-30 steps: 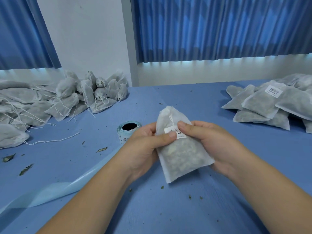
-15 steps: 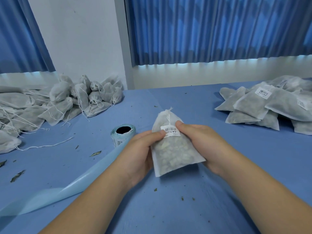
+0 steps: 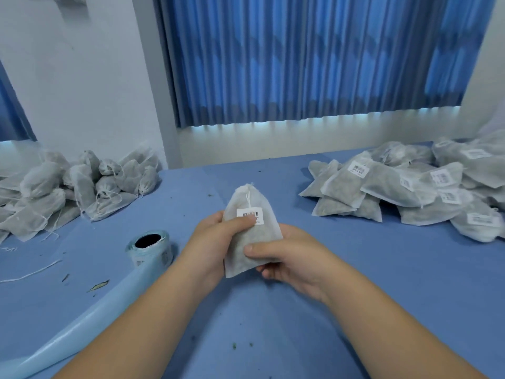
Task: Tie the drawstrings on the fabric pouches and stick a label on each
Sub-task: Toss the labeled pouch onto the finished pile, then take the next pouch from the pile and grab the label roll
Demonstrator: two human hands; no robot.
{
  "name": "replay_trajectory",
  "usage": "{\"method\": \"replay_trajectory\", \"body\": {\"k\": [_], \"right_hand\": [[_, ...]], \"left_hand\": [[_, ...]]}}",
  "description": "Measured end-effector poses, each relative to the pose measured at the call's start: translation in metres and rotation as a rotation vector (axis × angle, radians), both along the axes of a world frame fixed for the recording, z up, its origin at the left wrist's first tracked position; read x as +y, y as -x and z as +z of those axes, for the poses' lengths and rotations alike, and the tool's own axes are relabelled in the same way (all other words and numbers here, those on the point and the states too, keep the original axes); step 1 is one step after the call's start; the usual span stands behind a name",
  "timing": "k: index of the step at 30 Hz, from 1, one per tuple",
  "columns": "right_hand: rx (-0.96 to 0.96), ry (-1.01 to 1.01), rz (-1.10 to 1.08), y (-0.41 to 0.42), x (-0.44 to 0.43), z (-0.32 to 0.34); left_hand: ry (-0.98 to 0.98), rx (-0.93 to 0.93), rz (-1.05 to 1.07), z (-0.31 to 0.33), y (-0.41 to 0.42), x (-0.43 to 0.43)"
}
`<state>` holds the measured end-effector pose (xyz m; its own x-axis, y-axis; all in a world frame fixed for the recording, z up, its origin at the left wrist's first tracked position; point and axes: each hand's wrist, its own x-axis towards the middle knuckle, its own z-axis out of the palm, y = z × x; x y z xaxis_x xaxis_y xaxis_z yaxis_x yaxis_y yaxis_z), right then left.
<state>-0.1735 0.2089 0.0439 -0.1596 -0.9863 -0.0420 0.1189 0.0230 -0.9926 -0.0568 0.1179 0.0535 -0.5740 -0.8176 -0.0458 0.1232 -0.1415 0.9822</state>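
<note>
Head view: two bare forearms reach forward over a blue table (image 3: 369, 283), and the hands meet on one pouch.
Curtain: a pleated blue curtain (image 3: 300, 64) hangs beyond both hands, behind the table's far edge.
Labelled pile: flat pouches with barcode stickers (image 3: 410, 187) are heaped on the table, well off to the right of the right hand.
Left pile: bunched grey-white pouches with trailing strings (image 3: 68, 192) lie far out to the left of the left hand.
Backing strip: a pale blue strip (image 3: 82, 332) runs from the roll along the outer side of the left forearm.
Left hand: the left hand (image 3: 216, 242) grips the pouch's left side, thumb curled over the front, fingers behind.
Right hand: the right hand (image 3: 289, 258) holds the lower right corner, thumb on the front, fingers curled beneath.
Pouch: the filled fabric pouch (image 3: 251, 247) sits between the two hands, gathered mouth pointing away.
Label roll: the label roll (image 3: 150, 248) stands on the table, near the left wrist on its outer side.
Label: a white barcode label (image 3: 250, 213) sits on the pouch's upper front, its lower edge under the left thumb tip.
Drawstring: a white drawstring (image 3: 248, 196) hangs from the gathered mouth to the label's top edge.
Leaf scraps: small leaf scraps (image 3: 98, 285) lie left of the left forearm.
</note>
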Motion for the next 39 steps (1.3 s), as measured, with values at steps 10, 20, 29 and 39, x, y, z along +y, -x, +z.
{"method": "replay_trajectory", "body": {"k": [10,20,29,39], "right_hand": [[-0.174,0.091,-0.457,0.095,0.051,0.018],[-0.431,0.124,-0.824,0.134,0.027,0.041],[-0.090,0.034,-0.515,0.003,-0.054,0.029],[0.502,0.285,-0.345,-0.141,-0.121,0.015]], "left_hand": [[-0.056,0.030,-0.157,0.011,0.106,0.037],[-0.182,0.180,-0.085,0.028,0.101,0.038],[-0.129,0.123,0.109,0.037,0.002,-0.003],[0.033,-0.171,0.335,0.038,-0.140,-0.048]]}}
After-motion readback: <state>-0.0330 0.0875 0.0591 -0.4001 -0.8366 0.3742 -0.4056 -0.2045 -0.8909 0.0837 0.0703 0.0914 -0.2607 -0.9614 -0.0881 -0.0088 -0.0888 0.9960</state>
